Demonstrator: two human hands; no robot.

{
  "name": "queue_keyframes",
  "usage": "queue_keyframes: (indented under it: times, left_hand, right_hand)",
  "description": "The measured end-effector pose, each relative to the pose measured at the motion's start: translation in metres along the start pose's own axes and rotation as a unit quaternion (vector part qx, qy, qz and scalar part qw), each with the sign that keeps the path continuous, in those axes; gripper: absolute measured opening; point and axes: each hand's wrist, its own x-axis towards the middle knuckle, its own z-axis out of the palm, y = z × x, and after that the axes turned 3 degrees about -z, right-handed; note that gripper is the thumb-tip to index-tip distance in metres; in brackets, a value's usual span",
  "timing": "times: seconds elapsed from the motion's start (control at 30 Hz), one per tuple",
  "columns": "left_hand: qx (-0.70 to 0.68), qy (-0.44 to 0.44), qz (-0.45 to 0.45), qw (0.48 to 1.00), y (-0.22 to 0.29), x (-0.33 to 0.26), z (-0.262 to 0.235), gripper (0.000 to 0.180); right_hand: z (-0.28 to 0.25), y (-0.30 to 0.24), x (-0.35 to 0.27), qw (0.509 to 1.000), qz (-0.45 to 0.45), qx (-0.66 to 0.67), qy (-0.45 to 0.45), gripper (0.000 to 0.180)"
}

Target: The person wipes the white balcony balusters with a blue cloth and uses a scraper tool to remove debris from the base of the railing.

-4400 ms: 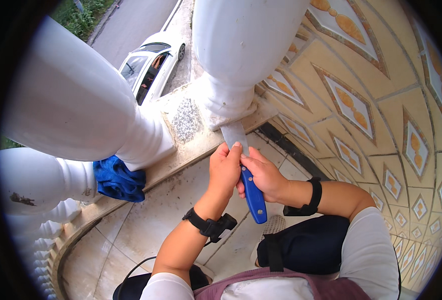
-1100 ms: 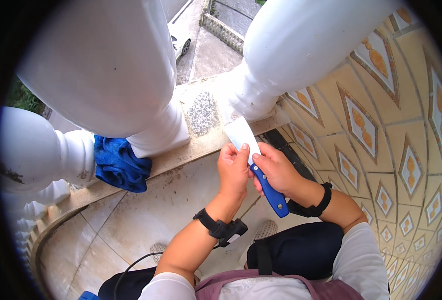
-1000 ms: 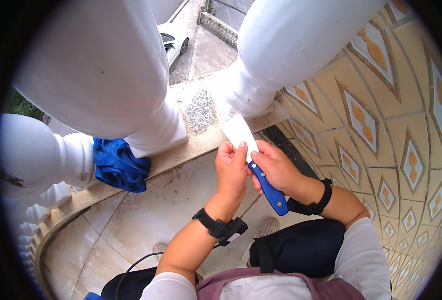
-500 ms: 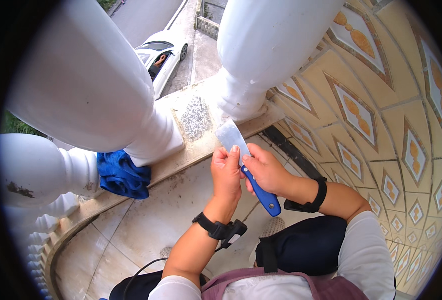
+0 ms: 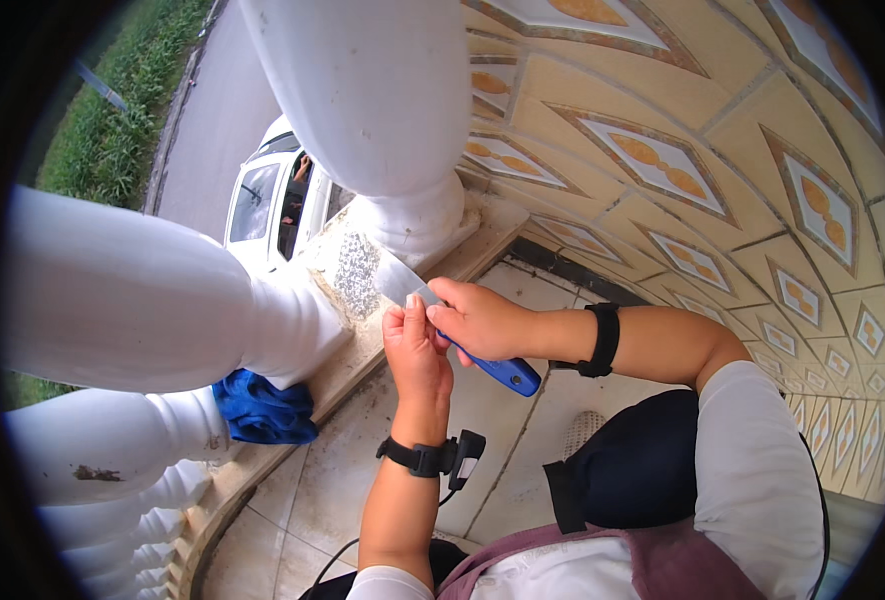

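- Head view: a flat scraper with a blue handle and a broad metal blade [image 5: 511, 374] is held in both hands above the edge of a pale stone ledge [image 5: 353, 362], its handle slanting down to the right.
- The left hand [image 5: 418, 350] has its fingers curled nearly closed, the thumb and fingertips at the lower part of the blade; the far side of this grip is hidden.
- The right hand [image 5: 483, 318] is closed around the scraper where the handle meets the blade, leaving the handle's rounded end sticking out.
- The blade's tip lies just beside a grainy grey-and-white speckled patch [image 5: 356, 275] on the ledge; I cannot tell whether they touch.
- That patch sits between two glossy white bulging balusters [image 5: 383, 110].
- A crumpled dark blue cloth [image 5: 265, 408] hangs over the ledge, left of the hands.
- Black straps [image 5: 603, 340] circle both wrists.
- Beyond the balusters stands a white car [image 5: 263, 205]; a cream wall with diamond-patterned tiles [image 5: 653, 160] rises on the right.
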Motion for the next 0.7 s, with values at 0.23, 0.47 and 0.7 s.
queue_keyframes:
  times: [0.23, 0.47, 0.7]
  left_hand:
    - [0.251, 0.025, 0.059, 0.966, -0.028, -0.033, 0.051, 0.02]
    - [0.435, 0.051, 0.099, 0.893, -0.037, -0.003, 0.059, 0.022]
    - [0.583, 0.059, 0.198, 0.786, -0.031, 0.013, 0.052, 0.019]
  right_hand:
    - [-0.034, 0.055, -0.058, 0.968, 0.046, 0.244, -0.039, 0.02]
    - [-0.026, 0.053, -0.049, 0.913, 0.052, 0.4, 0.063, 0.022]
    - [-0.006, 0.059, -0.028, 0.899, 0.029, 0.409, 0.157, 0.023]
